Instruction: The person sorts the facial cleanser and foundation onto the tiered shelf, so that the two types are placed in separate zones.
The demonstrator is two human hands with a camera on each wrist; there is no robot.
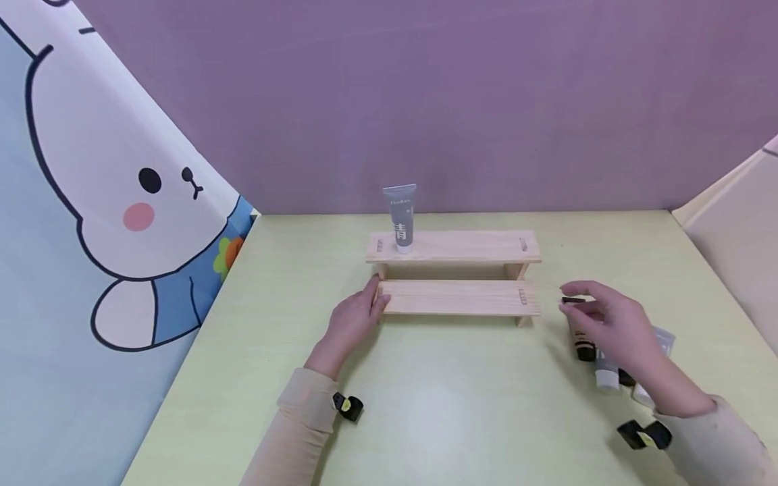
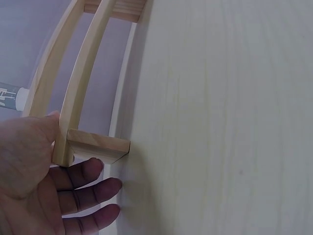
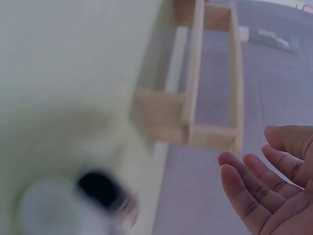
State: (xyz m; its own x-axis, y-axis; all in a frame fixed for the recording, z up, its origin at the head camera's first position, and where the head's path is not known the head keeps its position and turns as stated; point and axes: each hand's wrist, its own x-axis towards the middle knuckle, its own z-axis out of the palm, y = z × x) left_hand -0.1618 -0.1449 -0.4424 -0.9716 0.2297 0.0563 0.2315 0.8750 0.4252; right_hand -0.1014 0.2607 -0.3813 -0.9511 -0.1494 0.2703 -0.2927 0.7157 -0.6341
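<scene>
A two-tier wooden shelf (image 1: 452,297) stands on the table. My left hand (image 1: 355,320) grips the left end of its lower board; in the left wrist view the thumb lies on one side of the board (image 2: 80,88) and the other fingers are beyond its end. A grey tube (image 1: 402,219) stands upright on its white cap on the upper board, toward the left. My right hand (image 1: 614,327) is over a group of tubes right of the shelf, fingers loosely bent and holding nothing in the right wrist view. The group includes a black-capped tube (image 1: 585,349) and a white-capped tube (image 1: 608,378), partly hidden by that hand.
The pale table (image 1: 437,405) runs back to a purple backdrop (image 1: 462,101). A cartoon-printed cloth (image 1: 152,270) hangs along the left side, and a pale panel (image 1: 735,229) borders the right. In the right wrist view, a black cap (image 3: 100,188) appears blurred below the shelf.
</scene>
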